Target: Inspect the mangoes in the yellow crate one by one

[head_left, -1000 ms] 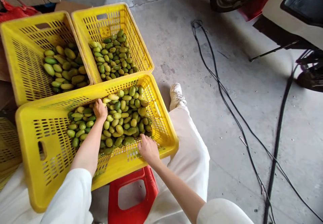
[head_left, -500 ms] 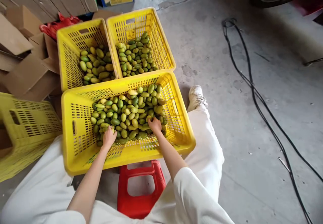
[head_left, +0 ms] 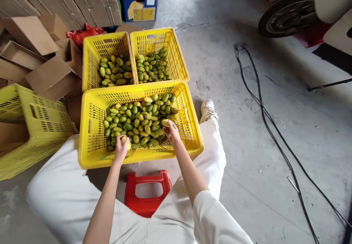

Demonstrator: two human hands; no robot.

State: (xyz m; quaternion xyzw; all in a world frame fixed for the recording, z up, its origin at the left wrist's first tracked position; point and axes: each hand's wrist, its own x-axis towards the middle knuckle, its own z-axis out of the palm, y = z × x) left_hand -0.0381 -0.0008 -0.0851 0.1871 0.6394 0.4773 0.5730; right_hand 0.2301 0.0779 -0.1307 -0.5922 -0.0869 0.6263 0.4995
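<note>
A yellow plastic crate (head_left: 195, 141) stands in front of me, holding a heap of small green and yellow mangoes (head_left: 147, 129). My left hand (head_left: 120, 150) is closed on a yellowish mango (head_left: 128, 143) above the near left part of the heap. On the right side, my right hand (head_left: 173, 134) pinches a longish green-yellow mango (head_left: 165, 122) between thumb and fingers, lifted over the pile. Behind this crate are two smaller compartments or crates, the left one (head_left: 89, 62) with larger mangoes and the right one (head_left: 180, 60) with smaller ones.
A red plastic stool (head_left: 145, 207) is under the crate's near edge. To the left lie an overturned yellow-green crate (head_left: 49, 115) and loose cardboard boxes (head_left: 49, 77). A black cable (head_left: 262, 108) runs over the concrete floor at right, near a vehicle wheel (head_left: 288, 14).
Both hands have come up from the heap, each with a mango in its fingers. The camera view has shifted, showing more of the far floor and the vehicle.
</note>
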